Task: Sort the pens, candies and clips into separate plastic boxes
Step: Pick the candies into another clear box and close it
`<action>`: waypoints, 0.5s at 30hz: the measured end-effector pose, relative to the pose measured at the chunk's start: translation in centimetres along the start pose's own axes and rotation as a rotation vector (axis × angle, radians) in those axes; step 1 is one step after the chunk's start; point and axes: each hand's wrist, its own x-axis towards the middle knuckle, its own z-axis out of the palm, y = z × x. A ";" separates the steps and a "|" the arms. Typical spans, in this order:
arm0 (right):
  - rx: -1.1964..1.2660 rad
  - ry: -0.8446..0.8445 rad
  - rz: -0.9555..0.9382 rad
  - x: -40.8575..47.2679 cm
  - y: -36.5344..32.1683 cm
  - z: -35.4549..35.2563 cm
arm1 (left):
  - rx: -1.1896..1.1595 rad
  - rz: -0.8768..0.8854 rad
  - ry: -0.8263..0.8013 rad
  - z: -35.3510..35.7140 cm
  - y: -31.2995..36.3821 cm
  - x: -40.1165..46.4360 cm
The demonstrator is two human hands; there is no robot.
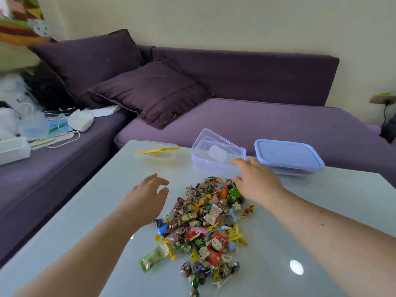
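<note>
A mixed pile (205,219) of wrapped candies and coloured clips lies in the middle of the pale glass table (321,211). Three plastic boxes stand along the far edge: a low one with a yellow rim (158,152), a clear one (216,155) with its lid tilted inside, and a blue-lidded one (289,156). My left hand (147,195) hovers open just left of the pile. Over the pile's far right corner my right hand (257,181) is open, its fingers close to the clear box. No pens are clearly visible.
A purple sofa (235,123) with two dark cushions runs behind and to the left of the table. Clutter, cables and a white container (12,148) lie on the left sofa seat. A wall socket (383,99) is at the far right.
</note>
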 end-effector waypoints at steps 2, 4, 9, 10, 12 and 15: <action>-0.005 -0.021 0.038 1.0 -0.5 0.5 | -0.046 -0.006 -0.063 0.2 -1.1 0.5; -0.002 -0.059 0.043 1.9 -0.6 1.3 | -0.083 -0.003 -0.088 0.7 -2.1 0.9; 0.046 -0.147 0.080 3.9 -0.7 2.9 | -0.136 0.001 -0.121 0.7 -3.8 1.8; 0.079 -0.144 0.105 4.1 -0.6 3.2 | -0.143 0.006 -0.117 0.6 -3.9 1.8; 0.135 -0.102 0.154 4.3 -0.3 3.5 | -0.160 0.021 -0.080 0.2 -3.9 1.7; 0.159 0.053 0.179 4.5 0.0 3.2 | -0.225 0.056 -0.004 -0.4 -3.3 1.3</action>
